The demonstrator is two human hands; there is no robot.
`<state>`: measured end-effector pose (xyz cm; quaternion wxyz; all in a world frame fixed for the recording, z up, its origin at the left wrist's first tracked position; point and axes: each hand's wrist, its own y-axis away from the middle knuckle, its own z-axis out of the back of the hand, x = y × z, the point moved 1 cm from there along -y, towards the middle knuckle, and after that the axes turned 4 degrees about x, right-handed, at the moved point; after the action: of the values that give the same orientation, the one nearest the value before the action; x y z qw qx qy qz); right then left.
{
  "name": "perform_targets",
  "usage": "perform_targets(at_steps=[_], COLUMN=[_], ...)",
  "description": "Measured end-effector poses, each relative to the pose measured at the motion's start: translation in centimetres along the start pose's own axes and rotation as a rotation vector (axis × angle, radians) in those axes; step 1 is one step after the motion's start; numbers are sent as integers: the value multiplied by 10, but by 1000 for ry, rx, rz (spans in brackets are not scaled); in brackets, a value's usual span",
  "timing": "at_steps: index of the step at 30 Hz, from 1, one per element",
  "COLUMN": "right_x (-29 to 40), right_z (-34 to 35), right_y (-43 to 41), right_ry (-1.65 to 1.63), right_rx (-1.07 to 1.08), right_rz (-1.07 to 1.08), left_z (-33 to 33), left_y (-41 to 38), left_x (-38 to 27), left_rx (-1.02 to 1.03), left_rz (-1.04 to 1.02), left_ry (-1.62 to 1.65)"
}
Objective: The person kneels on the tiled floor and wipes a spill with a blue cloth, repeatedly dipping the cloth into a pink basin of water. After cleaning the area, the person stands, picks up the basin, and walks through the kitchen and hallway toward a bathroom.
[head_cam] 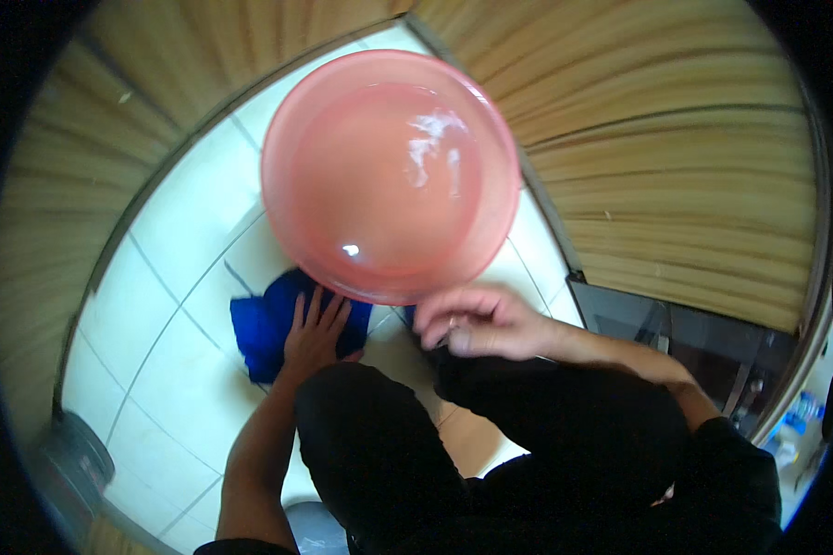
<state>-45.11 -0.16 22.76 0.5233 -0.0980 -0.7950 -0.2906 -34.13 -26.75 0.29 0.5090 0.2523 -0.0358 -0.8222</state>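
Observation:
A round pink plastic basin [278, 229] stands on the tiled floor in front of me, with clear water [389, 187] in it. Just below its near left rim lies a bunched dark blue cloth [260, 333]. My left hand [317, 329] rests flat on this cloth, fingers spread, the fingertips close to the basin's rim. My right hand [486, 322] hovers by the basin's near right rim, blurred, its fingers loosely curled and the thumb apart. I see nothing held in it. Whether it touches the rim, I cannot tell.
Wood-grain panels [652, 180] border the white floor tiles [180, 277] on both sides. A dark glass-like panel [680, 347] is at right. A dark grey container [76, 458] stands lower left, and a grey rounded object [312, 531] lies beside my black-clad leg [382, 444].

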Motion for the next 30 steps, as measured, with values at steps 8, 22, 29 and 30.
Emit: perform_targets(at_steps=[8, 22, 29, 30], right_x=[-89, -164, -165, -168], right_z=[10, 61, 44, 36], right_y=[46, 83, 56, 51], right_ry=[136, 1112, 1269, 1294], right_rx=[160, 89, 346, 383], right_rz=[-240, -155, -96, -50], left_z=[1, -47, -63, -66], left_y=[-1, -93, 19, 34], left_x=[-17, -141, -98, -92], left_rx=[-110, -165, 143, 183], left_rz=[230, -437, -704, -673], left_ry=[15, 144, 151, 179])
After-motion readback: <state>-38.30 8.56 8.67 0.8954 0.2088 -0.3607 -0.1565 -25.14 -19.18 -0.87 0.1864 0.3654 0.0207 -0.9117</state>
